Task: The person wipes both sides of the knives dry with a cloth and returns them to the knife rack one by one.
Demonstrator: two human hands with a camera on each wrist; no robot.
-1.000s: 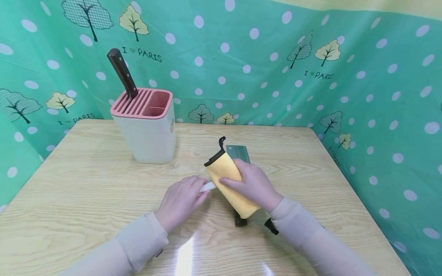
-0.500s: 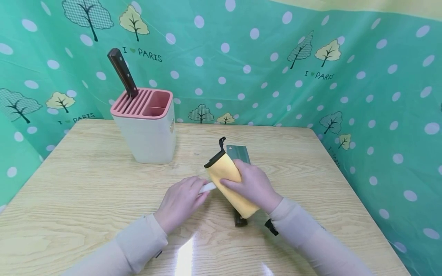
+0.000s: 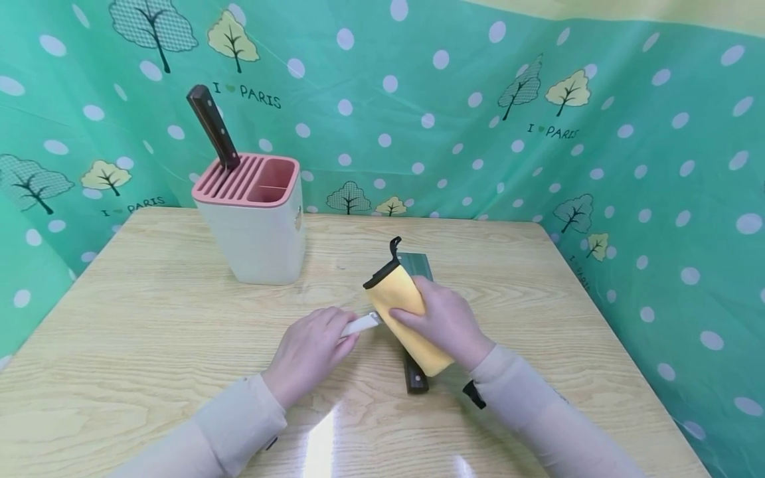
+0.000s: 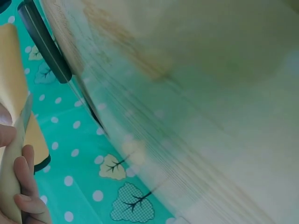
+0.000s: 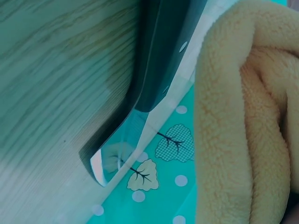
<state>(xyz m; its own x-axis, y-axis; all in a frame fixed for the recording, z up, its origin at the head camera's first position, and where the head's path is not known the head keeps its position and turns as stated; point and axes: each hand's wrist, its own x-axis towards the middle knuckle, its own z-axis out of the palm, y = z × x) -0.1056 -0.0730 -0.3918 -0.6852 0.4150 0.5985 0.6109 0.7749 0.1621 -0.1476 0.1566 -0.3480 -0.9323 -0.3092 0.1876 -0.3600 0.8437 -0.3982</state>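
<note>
My left hand grips the white handle of a small knife, which points up and right. In the left wrist view a bit of its blade shows against a folded yellow towel with black edging. My right hand holds that towel, thumb on the near side, folded around the blade; most of the blade is hidden. Below the towel a cleaver lies on the table, its dark riveted handle toward me. The right wrist view shows fluffy towel folds beside the cleaver's dark handle.
A white knife block with a pink slotted top stands at the back left, holding one dark-handled knife. The wooden table ends at a green dotted curtain behind and at the sides.
My right hand and the towel have slid slightly right along the knife, so more of the knife near its handle shows. The left hand has barely moved; the cleaver and block stay put.
</note>
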